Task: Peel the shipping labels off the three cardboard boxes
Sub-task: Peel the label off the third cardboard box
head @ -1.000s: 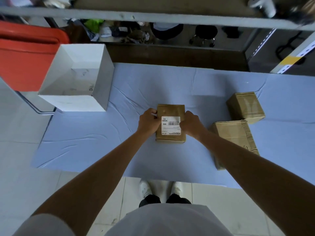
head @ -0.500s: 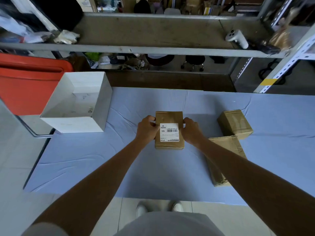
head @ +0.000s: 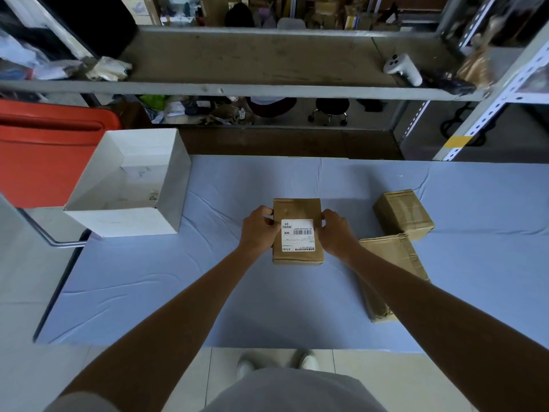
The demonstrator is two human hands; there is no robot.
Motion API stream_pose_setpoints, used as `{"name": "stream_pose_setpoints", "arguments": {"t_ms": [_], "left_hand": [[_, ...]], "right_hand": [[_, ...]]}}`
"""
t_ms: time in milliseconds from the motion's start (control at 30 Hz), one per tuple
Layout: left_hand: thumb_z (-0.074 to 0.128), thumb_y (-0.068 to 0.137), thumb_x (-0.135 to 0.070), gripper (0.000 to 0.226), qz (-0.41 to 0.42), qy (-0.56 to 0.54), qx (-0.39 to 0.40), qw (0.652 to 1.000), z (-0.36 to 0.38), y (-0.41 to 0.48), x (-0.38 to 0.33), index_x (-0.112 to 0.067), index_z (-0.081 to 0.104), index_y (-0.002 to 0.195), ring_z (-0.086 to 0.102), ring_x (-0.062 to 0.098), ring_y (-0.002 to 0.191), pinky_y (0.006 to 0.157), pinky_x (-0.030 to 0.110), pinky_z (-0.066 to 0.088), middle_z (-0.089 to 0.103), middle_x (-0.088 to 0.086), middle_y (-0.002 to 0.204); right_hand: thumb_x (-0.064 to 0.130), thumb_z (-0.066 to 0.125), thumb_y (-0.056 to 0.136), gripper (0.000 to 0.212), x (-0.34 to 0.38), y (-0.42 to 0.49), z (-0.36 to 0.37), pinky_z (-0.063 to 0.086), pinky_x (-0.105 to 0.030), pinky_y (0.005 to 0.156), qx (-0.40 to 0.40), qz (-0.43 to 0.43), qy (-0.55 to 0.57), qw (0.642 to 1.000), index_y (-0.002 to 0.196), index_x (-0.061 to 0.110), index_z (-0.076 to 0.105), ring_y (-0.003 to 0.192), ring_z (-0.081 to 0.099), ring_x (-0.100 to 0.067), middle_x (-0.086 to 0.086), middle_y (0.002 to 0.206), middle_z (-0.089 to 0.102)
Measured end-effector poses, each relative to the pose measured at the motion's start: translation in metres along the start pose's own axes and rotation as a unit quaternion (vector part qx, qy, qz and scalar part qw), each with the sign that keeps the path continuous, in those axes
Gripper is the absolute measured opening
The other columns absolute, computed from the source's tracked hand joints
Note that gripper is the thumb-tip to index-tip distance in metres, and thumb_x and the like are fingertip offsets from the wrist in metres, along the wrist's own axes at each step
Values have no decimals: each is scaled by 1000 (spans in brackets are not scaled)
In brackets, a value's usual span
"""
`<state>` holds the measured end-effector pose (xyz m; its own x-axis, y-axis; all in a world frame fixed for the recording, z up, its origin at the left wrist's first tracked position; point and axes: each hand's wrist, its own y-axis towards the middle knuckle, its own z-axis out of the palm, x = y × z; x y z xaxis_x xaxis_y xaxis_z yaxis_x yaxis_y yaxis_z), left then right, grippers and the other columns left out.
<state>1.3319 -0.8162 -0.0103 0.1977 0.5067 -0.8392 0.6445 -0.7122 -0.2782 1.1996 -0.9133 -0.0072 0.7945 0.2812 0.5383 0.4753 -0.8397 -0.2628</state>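
A brown cardboard box [head: 297,208] lies at the middle of the blue-covered table [head: 178,292], with a white shipping label [head: 298,235] stuck flat on its top. My left hand [head: 258,231] grips the box's left side, fingers curled over the edge. My right hand [head: 335,233] grips its right side the same way, fingertips near the label's upper right corner. Two more cardboard boxes sit to the right: a small one [head: 402,214] farther back and a longer one [head: 389,263] partly hidden under my right forearm. No label shows on either.
An open white box [head: 130,185] stands on the table's back left corner. A red bin [head: 38,156] is beyond it on the left. A metal shelf [head: 252,63] runs across above the table's far edge, holding a white controller [head: 402,68]. My shoes show below the near edge.
The view has tilted up, so the shelf shows more. Both hands stay on the sides of the labelled box, their fingers shifted slightly higher along its edges.
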Motion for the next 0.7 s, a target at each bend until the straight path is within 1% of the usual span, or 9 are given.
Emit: {"name": "stream_pose_setpoints", "arguments": {"t_ms": [167, 200, 400, 500, 600, 700], "left_hand": [[65, 84, -10, 26, 6, -9, 5, 1000, 0, -1, 4, -4, 58, 108, 66, 31, 97, 78, 50, 57, 67, 15, 106], [66, 84, -10, 26, 7, -9, 6, 1000, 0, -2, 5, -4, 58, 108, 66, 31, 97, 79, 50, 57, 67, 15, 106], [66, 84, -10, 27, 9, -6, 6, 1000, -1, -3, 11, -4, 56, 109, 66, 30, 97, 80, 49, 57, 67, 15, 107], [67, 83, -9, 28, 7, -14, -2, 1000, -2, -4, 13, -4, 57, 108, 66, 29, 96, 80, 49, 57, 67, 15, 105], [68, 82, -8, 30, 4, -27, -2, 1000, -2, -5, 14, -4, 56, 109, 66, 30, 96, 82, 49, 56, 67, 16, 105], [67, 84, -10, 40, 27, -24, 4, 999, -1, -8, 15, -6, 49, 120, 66, 30, 96, 81, 47, 57, 66, 16, 108]], "right_hand": [[12, 41, 96, 25, 1, -6, -1, 48, -41, 79, -10, 0, 1, 1000, 114, 1, 55, 98, 59, -39, -20, 113, 61], [13, 41, 96, 25, 1, -7, 0, 49, -41, 78, -11, 2, 3, 1000, 114, 1, 55, 98, 59, -39, -20, 113, 61], [17, 43, 98, 25, 2, -13, 1, 47, -33, 70, -19, -4, 31, 999, 115, 4, 56, 92, 62, -36, -18, 110, 63], [19, 45, 99, 26, 3, -15, 2, 44, -30, 68, -20, -11, 36, 999, 119, 6, 56, 93, 63, -34, -17, 110, 64], [18, 44, 98, 27, 2, -15, 2, 49, -35, 74, -16, -6, 40, 999, 120, 7, 55, 96, 63, -36, -18, 111, 64], [18, 46, 98, 26, 0, -16, 2, 54, -40, 81, -22, 4, 57, 998, 119, 7, 55, 95, 64, -36, -18, 109, 65]]}}
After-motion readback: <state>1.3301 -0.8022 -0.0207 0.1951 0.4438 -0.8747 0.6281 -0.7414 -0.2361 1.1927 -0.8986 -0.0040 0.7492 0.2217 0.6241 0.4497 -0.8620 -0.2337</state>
